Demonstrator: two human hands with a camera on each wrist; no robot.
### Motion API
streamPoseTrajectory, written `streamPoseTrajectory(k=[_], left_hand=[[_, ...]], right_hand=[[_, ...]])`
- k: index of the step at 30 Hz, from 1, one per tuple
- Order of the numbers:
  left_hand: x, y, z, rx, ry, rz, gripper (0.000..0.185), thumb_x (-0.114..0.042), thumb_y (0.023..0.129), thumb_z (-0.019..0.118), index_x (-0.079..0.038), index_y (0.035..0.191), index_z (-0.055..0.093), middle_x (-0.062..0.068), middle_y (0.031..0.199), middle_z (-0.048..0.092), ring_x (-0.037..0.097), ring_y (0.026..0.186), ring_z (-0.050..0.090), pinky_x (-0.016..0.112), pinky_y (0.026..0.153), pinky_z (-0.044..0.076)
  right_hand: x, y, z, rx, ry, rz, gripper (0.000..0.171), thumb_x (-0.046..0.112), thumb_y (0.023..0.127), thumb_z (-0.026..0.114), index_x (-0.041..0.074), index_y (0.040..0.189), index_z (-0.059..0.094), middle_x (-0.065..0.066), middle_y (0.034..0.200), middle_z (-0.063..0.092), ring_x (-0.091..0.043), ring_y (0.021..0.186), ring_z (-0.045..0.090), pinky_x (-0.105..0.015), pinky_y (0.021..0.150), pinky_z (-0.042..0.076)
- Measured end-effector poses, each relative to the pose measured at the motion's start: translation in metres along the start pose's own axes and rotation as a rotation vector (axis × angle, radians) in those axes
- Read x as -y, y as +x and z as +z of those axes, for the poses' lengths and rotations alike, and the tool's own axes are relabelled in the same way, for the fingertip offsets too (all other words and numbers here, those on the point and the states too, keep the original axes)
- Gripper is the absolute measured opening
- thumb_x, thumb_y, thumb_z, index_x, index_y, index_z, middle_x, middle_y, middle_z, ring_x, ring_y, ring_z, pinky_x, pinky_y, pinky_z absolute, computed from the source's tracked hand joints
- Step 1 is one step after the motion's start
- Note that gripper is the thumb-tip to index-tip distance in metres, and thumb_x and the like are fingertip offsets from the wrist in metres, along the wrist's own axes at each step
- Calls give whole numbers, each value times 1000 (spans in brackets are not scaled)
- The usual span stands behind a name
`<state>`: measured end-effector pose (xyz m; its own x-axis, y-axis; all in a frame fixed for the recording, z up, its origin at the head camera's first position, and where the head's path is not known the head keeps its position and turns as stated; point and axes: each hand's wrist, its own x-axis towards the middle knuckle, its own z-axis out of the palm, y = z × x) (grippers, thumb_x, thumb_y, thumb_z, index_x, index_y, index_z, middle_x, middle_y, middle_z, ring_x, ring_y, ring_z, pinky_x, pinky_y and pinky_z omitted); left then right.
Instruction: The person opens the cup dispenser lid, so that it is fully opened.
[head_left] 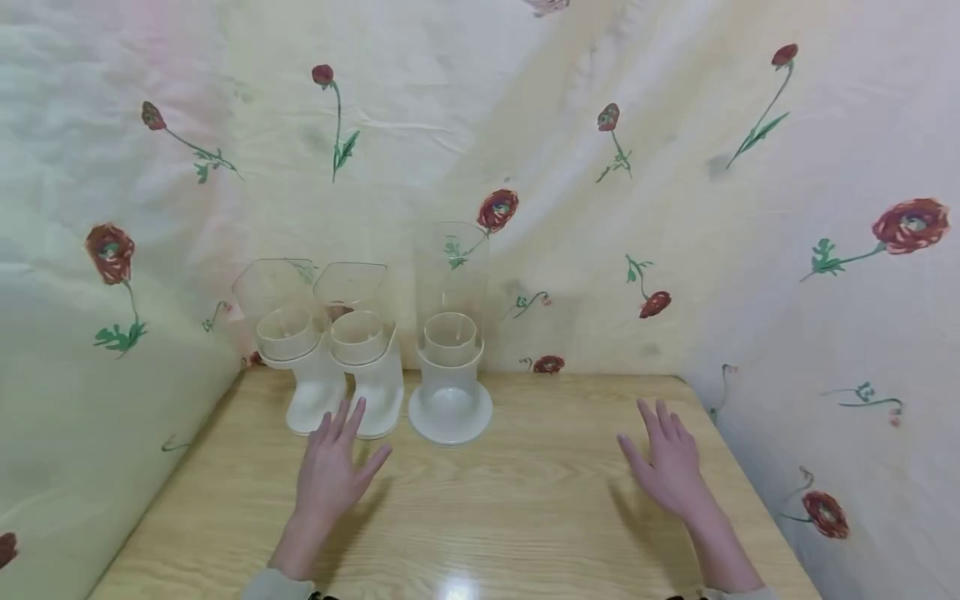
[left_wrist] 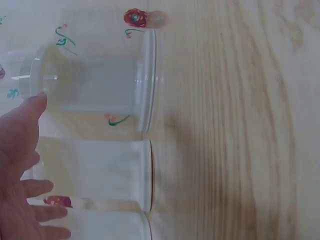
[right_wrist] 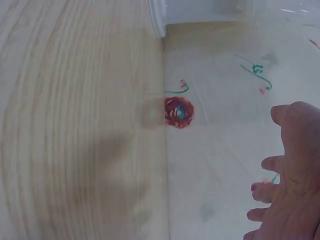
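Hovering left hand (head_left: 330,467) and right hand (head_left: 671,467), fingers spread, holding nothing, near unlabelled translucent dispensers (head_left: 360,350), upper hoppers hard to make out.

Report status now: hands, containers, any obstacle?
Left hand open, near the middle container. Right hand open, holds nothing. Three clear containers upright at table back. No obstacle between.

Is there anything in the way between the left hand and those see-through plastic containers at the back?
Nothing visible is in the way. The left hand hovers open just in front of the middle container, with only bare wooden table between its fingers and the container's base.
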<state>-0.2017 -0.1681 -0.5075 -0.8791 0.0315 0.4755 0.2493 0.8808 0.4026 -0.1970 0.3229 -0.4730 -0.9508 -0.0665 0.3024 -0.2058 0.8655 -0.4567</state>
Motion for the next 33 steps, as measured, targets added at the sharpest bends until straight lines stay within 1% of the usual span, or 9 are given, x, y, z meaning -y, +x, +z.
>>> streamPoseTrajectory(k=[3, 6, 14, 19, 23, 25, 27, 30, 33], left_hand=[[-5, 7, 4, -17, -91, 8, 86, -41, 90, 84, -10, 161, 46, 28, 162, 47, 56, 143, 50, 73, 108, 51], [-13, 16, 11, -22, -180, -5, 82, -38, 92, 84, -10, 160, 47, 26, 161, 49, 52, 144, 51, 71, 104, 55], [-29, 40, 52, -42, -385, -18, 74, -32, 95, 81, -1, 156, 50, 21, 158, 55, 43, 146, 53, 58, 123, 44], [-36, 57, 76, -19, -494, -59, 78, -31, 97, 79, 2, 159, 43, 23, 162, 48, 44, 148, 50, 56, 125, 42], [-39, 67, 90, 12, -538, -99, 84, -30, 98, 77, 4, 162, 35, 27, 164, 43, 47, 150, 45, 58, 126, 40], [-40, 71, 96, 30, -539, -123, 85, -31, 99, 76, 5, 163, 32, 28, 164, 42, 48, 151, 44, 59, 126, 40], [-41, 74, 100, 40, -543, -158, 86, -31, 99, 75, 4, 163, 30, 29, 166, 40, 47, 153, 41, 58, 128, 38], [-41, 80, 106, 31, -547, -200, 87, -30, 99, 76, 2, 164, 29, 29, 167, 37, 48, 152, 42, 58, 128, 37], [-39, 87, 113, 7, -559, -225, 87, -29, 97, 77, 2, 164, 30, 30, 166, 39, 50, 149, 46, 59, 127, 39]], right_hand=[[11, 11, -1, 17, 60, -31, 73, 35, 110, 56, -5, 163, 28, -46, 167, 15, -74, 148, 14, -87, 117, 15], [23, 26, -3, 25, 87, -61, 73, 34, 110, 56, -3, 165, 25, -43, 169, 12, -71, 151, 11, -86, 120, 11], [63, 66, -9, 34, 118, -137, 72, 32, 111, 54, 0, 167, 22, -37, 173, 9, -64, 156, 9, -85, 123, 10], [90, 90, -10, 39, 140, -171, 72, 33, 111, 54, 2, 168, 22, -33, 175, 9, -58, 159, 10, -81, 125, 17], [110, 105, -4, 39, 169, -212, 73, 31, 110, 55, 2, 168, 22, -30, 176, 9, -53, 161, 10, -77, 127, 22], [120, 111, 1, 38, 190, -233, 75, 31, 109, 57, 2, 168, 20, -28, 177, 7, -51, 160, 14, -72, 125, 32], [130, 117, 6, 37, 219, -252, 77, 31, 109, 58, 2, 168, 19, -24, 178, 6, -47, 159, 19, -66, 115, 47], [144, 125, 14, 17, 243, -287, 79, 31, 107, 59, 0, 168, 18, -23, 178, 11, -46, 160, 21, -62, 119, 46], [159, 135, 20, -6, 246, -320, 83, 34, 106, 60, 0, 168, 17, -24, 176, 17, -46, 162, 19, -63, 131, 29]])
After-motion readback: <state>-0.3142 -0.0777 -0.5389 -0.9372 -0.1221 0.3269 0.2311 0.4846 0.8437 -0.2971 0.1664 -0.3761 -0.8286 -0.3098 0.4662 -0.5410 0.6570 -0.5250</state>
